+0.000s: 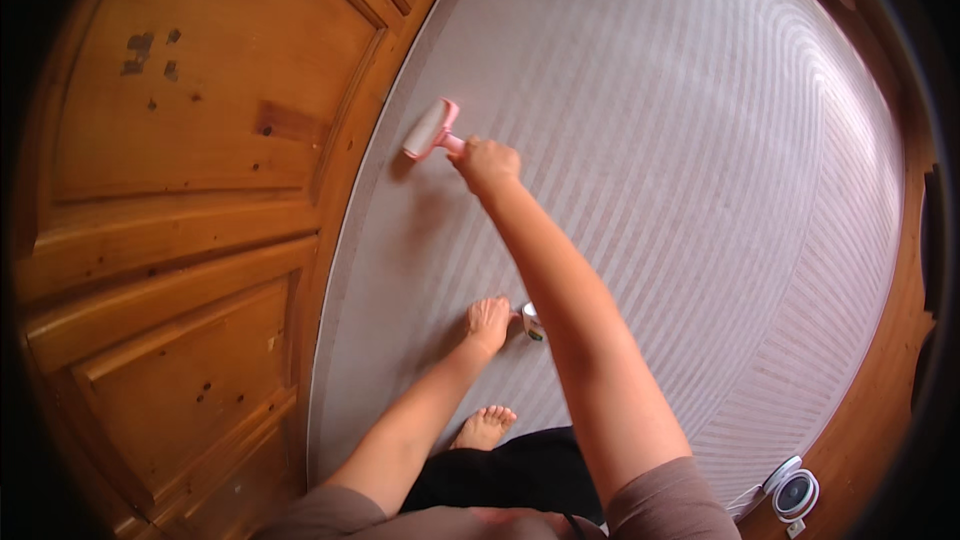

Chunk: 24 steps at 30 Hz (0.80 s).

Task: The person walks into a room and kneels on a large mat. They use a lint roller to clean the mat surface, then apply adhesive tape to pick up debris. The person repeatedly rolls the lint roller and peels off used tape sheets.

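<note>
My right hand reaches forward over a pale striped mat, closed around the pink handle of a lint roller. The roller's white cylinder points toward the mat's left border, and a shadow lies below it. Nearer to me, my left hand is curled at the end of a thin pinkish handle. That handle leads to a white cylindrical object with a coloured print. My right forearm hides part of it, so I cannot tell whether it is a mug or a roll.
Panelled wooden cabinet doors with worn marks run along the mat's left edge. My bare foot rests on the mat below my left hand. At lower right a small white fan stands by the mat's edge, beside wooden flooring.
</note>
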Motion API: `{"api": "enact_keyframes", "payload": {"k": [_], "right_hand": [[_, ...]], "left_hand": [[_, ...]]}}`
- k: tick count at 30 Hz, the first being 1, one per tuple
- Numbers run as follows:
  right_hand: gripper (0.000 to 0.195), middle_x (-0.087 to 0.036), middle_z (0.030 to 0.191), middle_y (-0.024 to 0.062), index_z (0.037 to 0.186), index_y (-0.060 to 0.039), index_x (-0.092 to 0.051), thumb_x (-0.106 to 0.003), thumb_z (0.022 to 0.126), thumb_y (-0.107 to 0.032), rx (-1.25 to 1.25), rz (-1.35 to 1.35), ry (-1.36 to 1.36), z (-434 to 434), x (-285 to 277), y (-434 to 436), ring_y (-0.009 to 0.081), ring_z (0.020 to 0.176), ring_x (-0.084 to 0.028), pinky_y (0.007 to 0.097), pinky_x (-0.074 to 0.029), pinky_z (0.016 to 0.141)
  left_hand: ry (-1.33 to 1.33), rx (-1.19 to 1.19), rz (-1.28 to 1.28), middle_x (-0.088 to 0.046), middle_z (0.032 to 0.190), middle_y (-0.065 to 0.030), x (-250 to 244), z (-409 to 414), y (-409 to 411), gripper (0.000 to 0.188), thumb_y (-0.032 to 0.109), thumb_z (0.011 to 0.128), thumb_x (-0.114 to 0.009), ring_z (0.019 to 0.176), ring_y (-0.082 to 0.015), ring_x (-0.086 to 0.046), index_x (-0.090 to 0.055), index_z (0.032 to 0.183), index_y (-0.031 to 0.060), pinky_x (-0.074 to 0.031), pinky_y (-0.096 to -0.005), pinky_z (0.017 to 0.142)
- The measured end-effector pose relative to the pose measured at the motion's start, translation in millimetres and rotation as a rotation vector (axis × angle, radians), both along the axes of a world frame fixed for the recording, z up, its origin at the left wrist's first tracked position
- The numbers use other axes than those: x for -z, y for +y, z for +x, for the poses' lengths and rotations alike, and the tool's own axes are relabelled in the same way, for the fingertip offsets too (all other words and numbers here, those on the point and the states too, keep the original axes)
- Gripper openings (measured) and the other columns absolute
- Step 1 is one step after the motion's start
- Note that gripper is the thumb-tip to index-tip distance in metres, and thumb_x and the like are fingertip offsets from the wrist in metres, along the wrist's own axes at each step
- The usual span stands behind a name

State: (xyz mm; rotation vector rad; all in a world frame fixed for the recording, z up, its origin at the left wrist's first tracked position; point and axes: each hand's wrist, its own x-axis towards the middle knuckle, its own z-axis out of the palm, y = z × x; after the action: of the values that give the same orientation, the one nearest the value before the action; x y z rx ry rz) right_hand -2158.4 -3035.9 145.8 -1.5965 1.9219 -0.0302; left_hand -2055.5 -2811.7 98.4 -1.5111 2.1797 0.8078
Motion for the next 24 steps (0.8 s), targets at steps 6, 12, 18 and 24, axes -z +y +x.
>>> {"api": "enact_keyframes", "payload": {"k": [6,12,18,24], "right_hand": [[0.044,-0.067,0.098,0.0063,0.103,-0.0188,-0.063,-0.05,0.085,-0.057,-0.261,0.025,0.085,-81.5,-1.3,-45.1,0.027,0.091,-0.064,0.0398,-0.05,0.073],[0.049,-0.065,0.086,0.0183,0.106,-0.0121,-0.058,-0.05,0.086,-0.056,0.039,0.243,0.206,-313.9,-45.5,182.1,0.0381,0.081,-0.062,0.0469,-0.047,0.068],[0.054,-0.065,0.086,0.0187,0.1,-0.0073,-0.06,-0.05,0.085,-0.058,0.056,0.627,0.562,-412.2,-99.1,337.8,0.038,0.082,-0.062,0.049,-0.048,0.068],[0.051,-0.066,0.082,0.0183,0.105,-0.0091,-0.055,-0.047,0.088,-0.057,-0.012,0.268,0.31,-338.8,-41.3,199.9,0.0382,0.079,-0.063,0.0469,-0.048,0.064]], "left_hand": [[-0.065,-0.08,0.074,-0.067,0.075,-0.0141,1.2,4.3,7.1,0.03,0.038,0.079,-0.067,0.076,-0.0291,-0.067,-0.068,0.08,0.0084,-0.053,-0.0379,0.063],[-0.09,-0.072,0.096,-0.067,0.076,-0.016,-4.1,4.4,-7.2,0.031,0.038,0.075,-0.071,0.075,-0.0296,-0.067,-0.07,0.078,0.0071,-0.053,-0.0376,0.063],[-0.07,-0.04,0.146,-0.067,0.078,-0.0163,0.5,-1.2,-7.1,0.031,0.038,0.075,-0.071,0.075,-0.0303,-0.067,-0.071,0.077,0.0069,-0.053,-0.0371,0.064],[-0.048,-0.092,0.15,-0.067,0.078,-0.0152,0.7,11.0,-8.0,0.03,0.037,0.074,-0.072,0.077,-0.0298,-0.067,-0.071,0.078,0.0072,-0.053,-0.037,0.065]]}}
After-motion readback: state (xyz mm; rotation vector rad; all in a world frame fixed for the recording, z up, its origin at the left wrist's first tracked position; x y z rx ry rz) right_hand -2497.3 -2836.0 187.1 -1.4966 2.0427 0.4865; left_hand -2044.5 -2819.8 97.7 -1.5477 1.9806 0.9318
